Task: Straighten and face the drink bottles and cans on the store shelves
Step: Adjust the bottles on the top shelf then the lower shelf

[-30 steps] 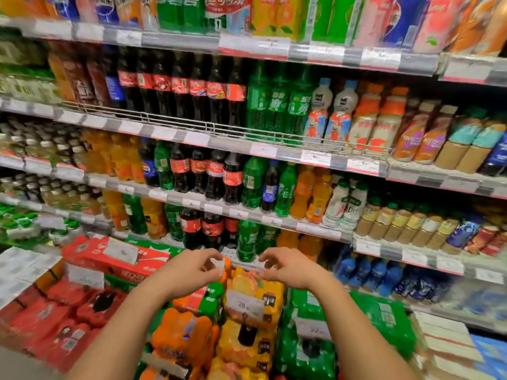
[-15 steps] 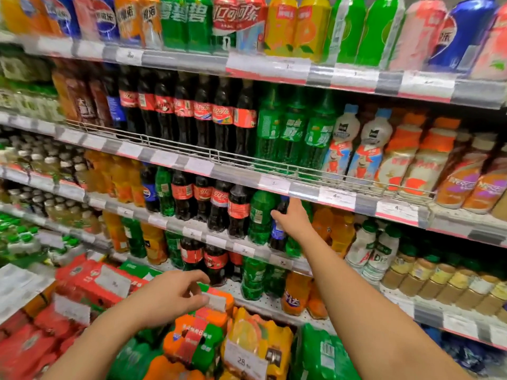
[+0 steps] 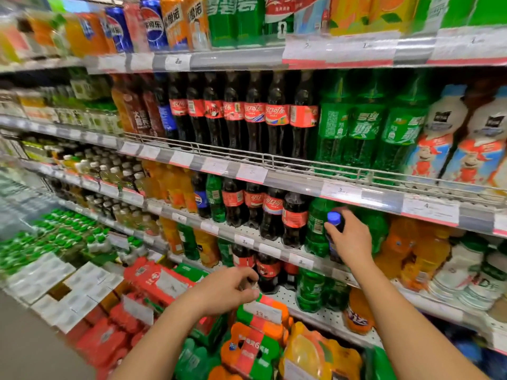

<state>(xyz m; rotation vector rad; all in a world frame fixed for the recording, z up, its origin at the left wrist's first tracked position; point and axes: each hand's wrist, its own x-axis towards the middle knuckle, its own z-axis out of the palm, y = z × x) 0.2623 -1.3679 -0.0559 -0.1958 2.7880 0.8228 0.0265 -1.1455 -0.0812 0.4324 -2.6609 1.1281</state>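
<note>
Here, a dark bottle with a blue cap [image 3: 334, 231] is gripped around its upper body by the right hand [image 3: 352, 239], whose fingers are curled about it; the bottle stands upright at the front edge of the third shelf [image 3: 274, 249] from the top, and it cannot be told whether its base rests on the shelf. Just to its left a green bottle [image 3: 317, 227] is seen, and beyond that a row of cola bottles with red labels [image 3: 295, 219] is lined along the same shelf edge. To the right of the hand, orange bottles [image 3: 406, 250] are set on that shelf. The left hand [image 3: 229, 290] is held lower, in front of the shelf below, with its fingers loosely curled and nothing in them; it hovers above the multipacks of orange and green drinks [image 3: 258, 344] stacked at the bottom. On the shelf above, tall cola bottles [image 3: 255, 116] and large green bottles [image 3: 365, 127] are kept behind a wire rail [image 3: 274, 157]. Cans [image 3: 153, 26] are ranged along the top shelf, blurred.
</note>
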